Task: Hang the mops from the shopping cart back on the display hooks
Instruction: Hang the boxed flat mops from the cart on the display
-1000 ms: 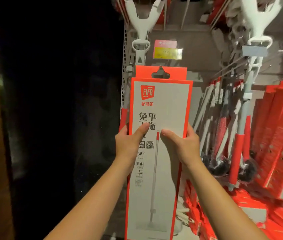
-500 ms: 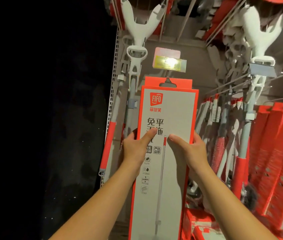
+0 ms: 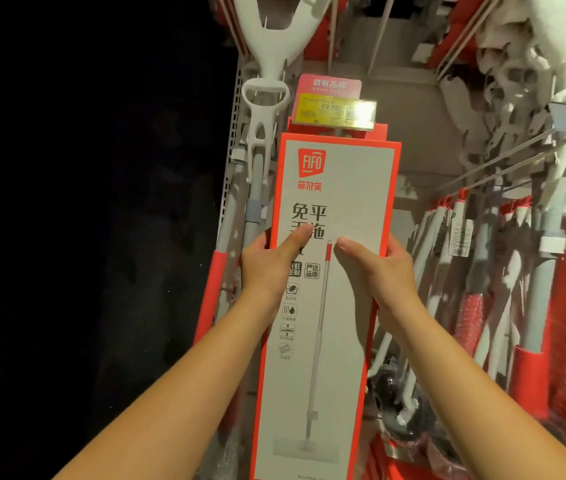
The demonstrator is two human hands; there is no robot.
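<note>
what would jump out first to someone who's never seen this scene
A tall grey mop box with a red border fills the middle, gripped at its side edges by the left hand and the right hand, thumbs on the front. Just above its top sits a yellow price tag. A white mop frame hangs at upper left, and red-handled mops crowd the right side.

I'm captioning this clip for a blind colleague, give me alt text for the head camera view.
The left hand and right hand hold a tall red-edged FIFO mop box upright by its sides, its top tab partly hidden by a yellow price tag. Loose mops hang on either side.
</note>
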